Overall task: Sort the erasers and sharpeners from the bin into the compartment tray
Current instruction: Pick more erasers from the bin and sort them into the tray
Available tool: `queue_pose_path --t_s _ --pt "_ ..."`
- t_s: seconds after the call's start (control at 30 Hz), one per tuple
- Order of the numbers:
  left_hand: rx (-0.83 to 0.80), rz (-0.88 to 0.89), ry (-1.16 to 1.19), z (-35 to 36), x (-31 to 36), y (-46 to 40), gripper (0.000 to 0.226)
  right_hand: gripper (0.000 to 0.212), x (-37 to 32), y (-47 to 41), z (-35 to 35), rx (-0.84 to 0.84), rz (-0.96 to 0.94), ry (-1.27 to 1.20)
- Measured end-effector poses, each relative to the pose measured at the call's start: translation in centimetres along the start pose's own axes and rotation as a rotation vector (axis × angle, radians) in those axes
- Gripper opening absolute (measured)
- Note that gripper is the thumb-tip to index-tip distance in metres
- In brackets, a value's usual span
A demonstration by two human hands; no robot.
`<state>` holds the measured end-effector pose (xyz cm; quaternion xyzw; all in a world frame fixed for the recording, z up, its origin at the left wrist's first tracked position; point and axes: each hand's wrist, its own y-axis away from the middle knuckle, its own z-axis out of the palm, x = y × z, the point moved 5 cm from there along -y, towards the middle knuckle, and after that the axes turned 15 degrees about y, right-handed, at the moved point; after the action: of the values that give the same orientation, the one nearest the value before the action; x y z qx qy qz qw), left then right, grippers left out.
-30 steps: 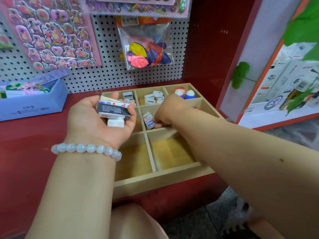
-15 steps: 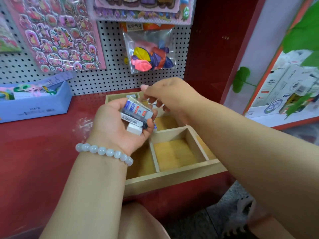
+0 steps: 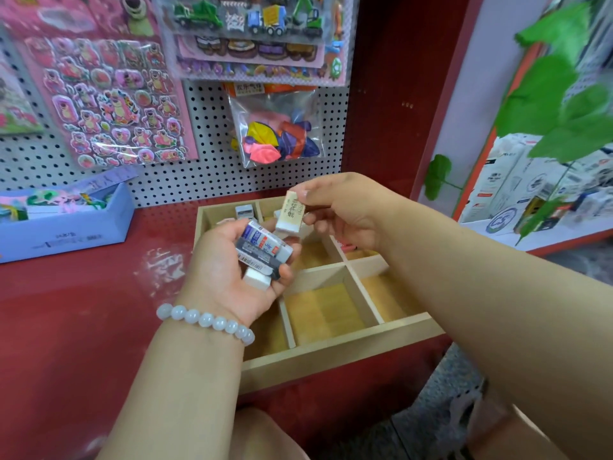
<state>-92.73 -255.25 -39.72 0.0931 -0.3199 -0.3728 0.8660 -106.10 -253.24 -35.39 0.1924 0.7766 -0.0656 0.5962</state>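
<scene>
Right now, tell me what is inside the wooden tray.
The wooden tray has bare near compartments; a sleeved eraser sits at the back. The left hand and right hand cover the rest.

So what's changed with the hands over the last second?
The right hand left the wooden tray, rose and now pinches a cream-sleeved eraser picked from the left hand. The left hand still grips the remaining erasers over the tray.

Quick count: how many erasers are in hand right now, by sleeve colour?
Cream-sleeved eraser, right hand: 1
Blue-and-white-sleeved eraser, left hand: 1
Dark-sleeved eraser, left hand: 1
Plain white eraser, left hand: 1
Total: 4
</scene>
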Motion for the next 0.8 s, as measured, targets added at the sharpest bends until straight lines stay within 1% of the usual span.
queue_pose_path --t_s 0.07,0.2,0.27,0.37,0.43,0.47,0.5,0.57,0.63,0.7,0.8 --pt "0.034 0.023 0.059 -0.4 0.3 -0.3 0.036 0.016 -0.1 0.1 -0.5 -0.008 0.004 -0.053" --pt "0.076 0.105 0.162 -1.0 1.4 -0.4 0.038 0.028 -0.3 0.2 -0.7 -0.041 -0.019 -0.032" --pt "0.09 0.153 0.197 -1.4 2.4 -0.2 0.037 0.026 -0.2 0.1 -0.4 -0.054 -0.019 -0.056" --pt "0.111 0.218 0.246 -2.0 4.1 -0.1 0.033 0.022 0.4 0.0 1.0 -0.118 0.014 -0.159" --pt "0.129 0.252 0.263 -2.5 5.1 0.1 0.031 0.021 0.9 0.0 2.3 -0.141 0.029 -0.134" --pt "0.132 0.258 0.264 -2.9 5.5 0.1 0.03 0.021 1.1 -0.1 3.0 -0.132 0.025 -0.073" --pt "0.134 0.26 0.262 -3.3 6.0 0.1 0.029 0.022 1.1 -0.2 3.5 -0.104 0.003 0.037" --pt "0.144 0.275 0.26 -4.4 7.1 0.4 0.029 0.021 0.9 -0.4 4.7 -0.028 -0.06 0.34" --pt "0.177 0.313 0.254 -6.0 8.6 0.3 0.03 0.017 0.4 -0.6 5.9 0.018 -0.105 0.575" --pt "0.204 0.348 0.256 -7.2 9.5 0.3 0.03 0.024 -0.1 -0.9 7.4 0.032 -0.139 0.747" --pt "0.218 0.333 0.249 -8.2 9.7 -0.2 0.028 0.04 -0.5 -1.6 9.5 0.05 -0.193 1.093"
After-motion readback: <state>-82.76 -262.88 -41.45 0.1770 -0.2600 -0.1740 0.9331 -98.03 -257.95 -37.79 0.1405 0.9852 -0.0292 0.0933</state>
